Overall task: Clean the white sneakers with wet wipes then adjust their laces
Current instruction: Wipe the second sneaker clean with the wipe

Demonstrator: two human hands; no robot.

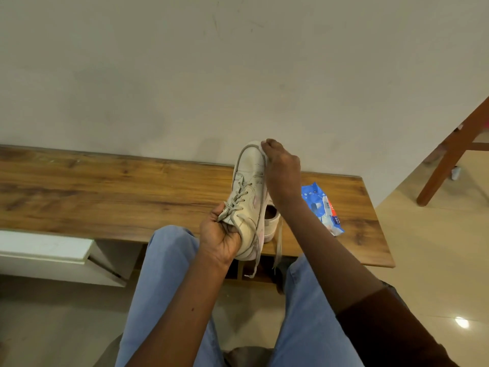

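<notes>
My left hand (pixel 221 235) grips a white sneaker (pixel 247 192) by its heel and collar, holding it toe-up above the wooden bench (pixel 105 197). Its grey laces hang loose below the hand. My right hand (pixel 281 168) pinches a white wet wipe (pixel 264 154) against the toe edge of that sneaker; most of the wipe is hidden under the fingers. A second white sneaker (pixel 272 223) stands on the bench behind the first, largely hidden. A blue wet wipes pack (pixel 321 207) lies on the bench to the right of my right forearm.
The bench runs along a pale wall (pixel 238 62). A white drawer unit (pixel 53 255) sits lower left. A wooden chair leg (pixel 449 152) stands at the right on the tiled floor. My knees in blue trousers (pixel 169 274) are under the bench's front edge.
</notes>
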